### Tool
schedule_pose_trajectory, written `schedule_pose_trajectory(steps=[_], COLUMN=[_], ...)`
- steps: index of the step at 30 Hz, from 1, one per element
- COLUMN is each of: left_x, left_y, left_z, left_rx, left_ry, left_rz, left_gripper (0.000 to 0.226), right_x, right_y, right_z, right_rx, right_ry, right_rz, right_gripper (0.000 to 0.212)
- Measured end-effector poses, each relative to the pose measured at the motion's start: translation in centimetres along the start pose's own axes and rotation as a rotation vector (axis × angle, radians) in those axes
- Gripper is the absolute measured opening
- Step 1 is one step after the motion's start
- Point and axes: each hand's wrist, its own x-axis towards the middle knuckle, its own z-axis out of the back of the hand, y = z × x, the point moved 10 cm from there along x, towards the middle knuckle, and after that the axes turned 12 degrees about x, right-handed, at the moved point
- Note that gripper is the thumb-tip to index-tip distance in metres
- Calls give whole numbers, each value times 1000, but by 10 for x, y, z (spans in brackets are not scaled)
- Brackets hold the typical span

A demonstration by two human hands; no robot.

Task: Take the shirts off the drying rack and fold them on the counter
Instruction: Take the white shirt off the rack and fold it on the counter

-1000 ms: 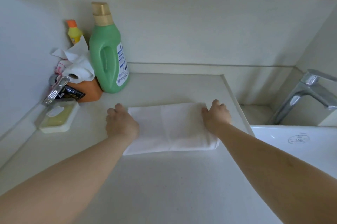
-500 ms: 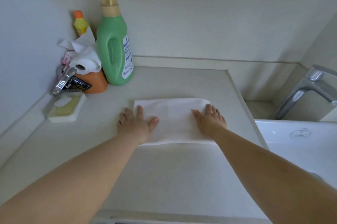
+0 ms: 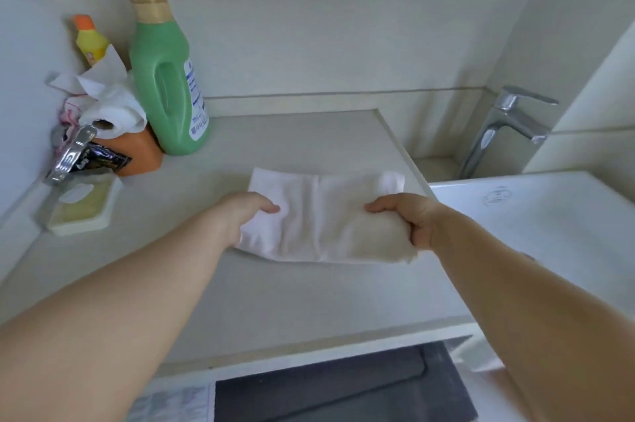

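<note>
One folded white shirt (image 3: 323,218) at centre of counter (image 3: 309,297), near edge lifted. Gripped at 9 o'clock end by left hand (image 3: 245,215), thumb on top, fingers curled beneath. Gripped at 3 o'clock end by right hand (image 3: 410,218), likewise. Green bottle (image 3: 165,77), yellow bottle (image 3: 90,43), tissue roll (image 3: 113,115) and soap dish (image 3: 84,208) clustered at 10 o'clock. Faucet (image 3: 505,129) and white basin (image 3: 549,215) at 3 o'clock.
</note>
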Motion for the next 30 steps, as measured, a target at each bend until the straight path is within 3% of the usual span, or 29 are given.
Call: schedule_pose_trajectory(steps=[3, 5, 8, 12, 15, 22, 27, 30], left_x=[-26, -50, -96, -167, -223, -313, -308, -273], left_y=[-36, -63, -104, -128, -122, -13, 83, 157], left_z=[-64, -108, -189, -316, -421, -653, -733, -786], left_rx=[14, 57, 113, 148, 210, 487, 674, 822], left_ry=[182, 251, 354, 556, 674, 769, 840, 863], left_rz=[-77, -158, -303, -371, -418, -494, -381, -327], left_gripper=[79, 69, 49, 25, 34, 39, 32, 41], right_x=[-42, -73, -128, -197, -242, -307, -285, -244], right_y=[3, 3, -9, -65, -125, -317, -438, -514], right_z=[59, 109, 205, 327, 410, 577, 613, 619], right_rx=[140, 177, 247, 379, 479, 678, 810, 906], right_ry=[-52, -121, -264, -445, -542, -714, -779, -803], right_rz=[103, 137, 189, 205, 219, 27, -161, -257], right_gripper=[15, 14, 29, 35, 21, 22, 22, 31])
